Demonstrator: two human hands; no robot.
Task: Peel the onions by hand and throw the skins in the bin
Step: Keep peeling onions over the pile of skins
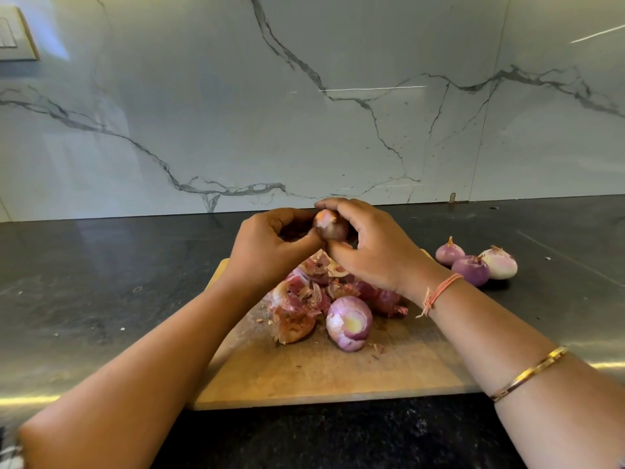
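You hold a small red onion (331,227) between both hands above the far end of the cutting board (321,377). Your right hand (372,245) cups it, fingers (341,204) curled over the top and thumb underneath. Your left hand (270,245) pinches at its near side, thumb against the skin.

The onion should be light and firm. Its dry outer skin looks thin and brittle and will likely tear into flakes, and the layer beneath will probably be smooth and slippery. Take hold at the papery tip or the root end, where an edge lifts, and pull along the bulb.

Below your hands a pile of skins (301,299) lies on the board, with one peeled onion (350,323) just beside it. Three more peeled onions (471,270) sit together on the counter (101,282) to your right. No bin is in view, so the skins are not yet thrown away.
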